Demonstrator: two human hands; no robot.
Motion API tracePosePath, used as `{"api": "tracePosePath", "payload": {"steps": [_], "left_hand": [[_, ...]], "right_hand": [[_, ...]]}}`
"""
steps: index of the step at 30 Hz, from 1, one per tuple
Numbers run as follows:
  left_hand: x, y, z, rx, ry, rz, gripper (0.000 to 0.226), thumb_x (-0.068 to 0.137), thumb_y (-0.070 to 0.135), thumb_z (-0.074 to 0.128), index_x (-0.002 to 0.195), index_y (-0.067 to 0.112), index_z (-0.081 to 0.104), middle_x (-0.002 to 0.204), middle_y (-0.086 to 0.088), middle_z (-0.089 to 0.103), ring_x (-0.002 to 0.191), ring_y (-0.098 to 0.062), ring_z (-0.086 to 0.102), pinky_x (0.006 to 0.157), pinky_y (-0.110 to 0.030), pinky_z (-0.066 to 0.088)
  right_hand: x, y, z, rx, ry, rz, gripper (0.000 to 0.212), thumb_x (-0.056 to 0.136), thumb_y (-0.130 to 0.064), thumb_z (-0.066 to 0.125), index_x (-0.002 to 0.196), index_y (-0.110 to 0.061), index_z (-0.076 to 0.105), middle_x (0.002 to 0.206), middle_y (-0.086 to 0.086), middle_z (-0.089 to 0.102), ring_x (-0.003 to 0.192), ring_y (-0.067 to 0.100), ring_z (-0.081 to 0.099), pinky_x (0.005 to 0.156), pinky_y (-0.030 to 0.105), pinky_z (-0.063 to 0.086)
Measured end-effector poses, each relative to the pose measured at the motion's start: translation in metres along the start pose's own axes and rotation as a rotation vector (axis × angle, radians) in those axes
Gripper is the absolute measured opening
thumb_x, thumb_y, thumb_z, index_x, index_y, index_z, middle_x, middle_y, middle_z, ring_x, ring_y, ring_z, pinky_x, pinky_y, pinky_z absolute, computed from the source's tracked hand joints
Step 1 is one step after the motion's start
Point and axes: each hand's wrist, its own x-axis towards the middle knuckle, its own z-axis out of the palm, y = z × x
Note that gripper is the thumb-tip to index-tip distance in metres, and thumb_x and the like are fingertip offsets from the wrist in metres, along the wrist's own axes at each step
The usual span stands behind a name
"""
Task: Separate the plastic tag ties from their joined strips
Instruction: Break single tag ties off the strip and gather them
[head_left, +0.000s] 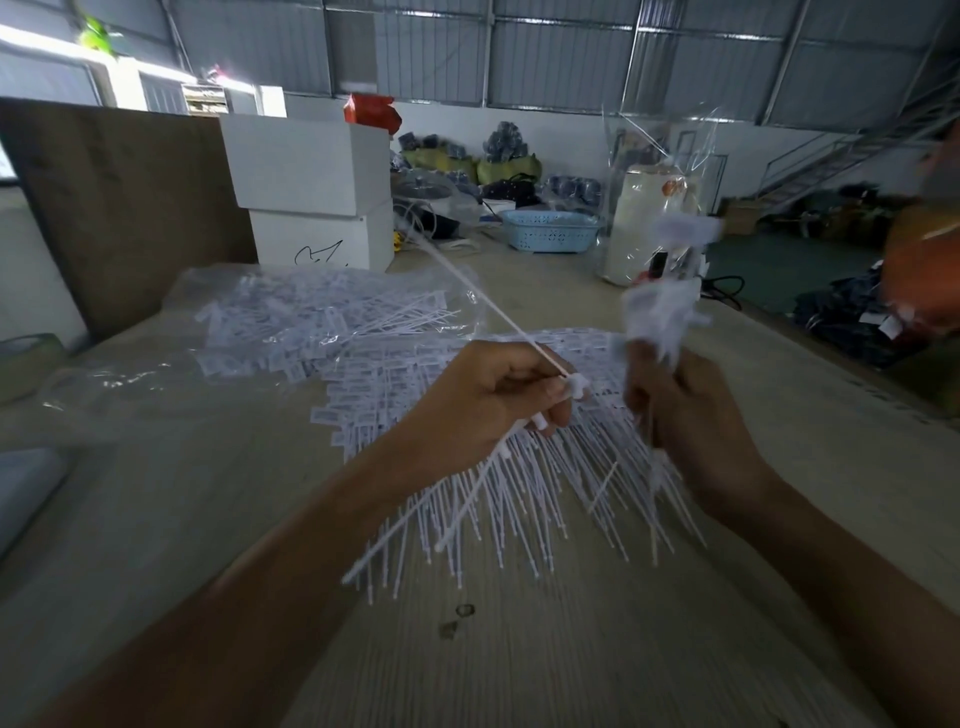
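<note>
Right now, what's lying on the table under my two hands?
A spread pile of white tag ties lies on the table beneath the left hand and right hand. The ties directly below the hands are covered.

Single head-worn camera, wide-angle, looking forward and down over the bench (597, 649), close above it, warehouse wall and stacked white boxes (311, 192) beyond the bench's far edge
</note>
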Motion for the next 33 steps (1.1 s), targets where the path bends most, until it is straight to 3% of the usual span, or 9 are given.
{"api": "tracePosePath", "payload": {"steps": [3, 5, 9, 12, 17, 21, 25, 28, 33], "left_hand": [[-0.002, 0.0, 0.003, 0.042, -0.01, 0.019, 0.017, 0.092, 0.002, 0.062, 0.106, 0.002, 0.071, 0.094, -0.008, 0.073, 0.083, -0.016, 0.07, 0.076, -0.032, 0.059], [-0.002, -0.002, 0.004, 0.118, 0.035, 0.013, 0.019, 0.087, 0.011, 0.072, 0.106, 0.012, 0.073, 0.097, 0.004, 0.074, 0.089, -0.013, 0.069, 0.079, -0.035, 0.059], [-0.002, -0.004, 0.004, 0.179, 0.157, -0.006, 0.029, 0.078, 0.015, 0.082, 0.104, 0.017, 0.072, 0.088, 0.009, 0.073, 0.085, -0.005, 0.068, 0.072, -0.02, 0.053], [-0.002, -0.004, 0.004, 0.16, 0.199, -0.021, 0.031, 0.074, 0.015, 0.086, 0.1, 0.016, 0.068, 0.083, 0.009, 0.073, 0.082, -0.005, 0.07, 0.071, -0.026, 0.056], [-0.002, -0.004, 0.007, 0.308, 0.25, 0.03, 0.025, 0.071, 0.02, 0.088, 0.091, 0.018, 0.073, 0.082, 0.012, 0.07, 0.08, -0.005, 0.066, 0.069, -0.018, 0.051], [-0.003, -0.003, 0.004, 0.377, 0.206, 0.093, 0.022, 0.077, 0.02, 0.083, 0.098, 0.017, 0.076, 0.092, 0.009, 0.072, 0.087, -0.004, 0.067, 0.077, -0.02, 0.052], [-0.003, -0.005, -0.001, 0.524, 0.165, 0.116, 0.033, 0.087, 0.018, 0.073, 0.12, 0.021, 0.071, 0.116, 0.007, 0.071, 0.106, 0.0, 0.062, 0.094, -0.011, 0.044], [-0.003, -0.009, -0.002, 0.673, 0.187, 0.1, 0.038, 0.09, 0.019, 0.07, 0.127, 0.022, 0.066, 0.124, 0.005, 0.067, 0.116, -0.01, 0.059, 0.102, -0.026, 0.043], [-0.004, -0.014, 0.001, 0.792, 0.197, 0.143, 0.032, 0.093, 0.023, 0.066, 0.124, 0.017, 0.066, 0.118, 0.0, 0.068, 0.11, -0.02, 0.06, 0.092, -0.041, 0.05]], "right_hand": [[0.007, 0.002, -0.013, 0.389, 0.068, 0.262, 0.032, 0.102, -0.036, 0.05, 0.077, -0.017, 0.055, 0.061, -0.002, 0.049, 0.054, 0.014, 0.037, 0.052, 0.029, 0.03], [0.003, 0.006, -0.011, 0.36, -0.087, 0.269, 0.036, 0.101, -0.039, 0.05, 0.075, -0.015, 0.057, 0.062, 0.002, 0.054, 0.05, 0.014, 0.038, 0.049, 0.029, 0.031], [-0.011, 0.006, 0.012, 0.296, -0.281, 0.221, 0.052, 0.098, -0.05, 0.049, 0.07, -0.009, 0.061, 0.054, 0.002, 0.051, 0.044, 0.013, 0.04, 0.044, 0.023, 0.034], [-0.013, 0.003, 0.016, 0.342, -0.311, 0.268, 0.049, 0.091, -0.06, 0.053, 0.068, -0.018, 0.064, 0.052, -0.001, 0.042, 0.043, 0.011, 0.036, 0.043, 0.023, 0.033], [-0.013, -0.001, 0.013, 0.373, -0.364, 0.336, 0.057, 0.082, -0.064, 0.059, 0.074, -0.008, 0.056, 0.054, 0.0, 0.033, 0.046, 0.012, 0.031, 0.045, 0.023, 0.029], [-0.014, -0.003, 0.014, 0.356, -0.372, 0.335, 0.041, 0.088, -0.049, 0.062, 0.066, -0.016, 0.061, 0.053, -0.001, 0.03, 0.046, 0.012, 0.029, 0.043, 0.022, 0.027], [-0.009, -0.003, 0.009, 0.387, -0.28, 0.361, 0.039, 0.088, -0.048, 0.064, 0.067, -0.016, 0.064, 0.052, -0.001, 0.03, 0.043, 0.014, 0.028, 0.039, 0.023, 0.028], [-0.006, -0.002, 0.005, 0.414, -0.258, 0.356, 0.038, 0.09, -0.047, 0.064, 0.065, -0.018, 0.062, 0.054, 0.0, 0.031, 0.044, 0.014, 0.029, 0.038, 0.022, 0.028], [-0.005, 0.003, 0.006, 0.456, -0.25, 0.358, 0.036, 0.087, -0.046, 0.069, 0.067, -0.017, 0.063, 0.052, -0.002, 0.036, 0.046, 0.014, 0.031, 0.042, 0.025, 0.027]]}}
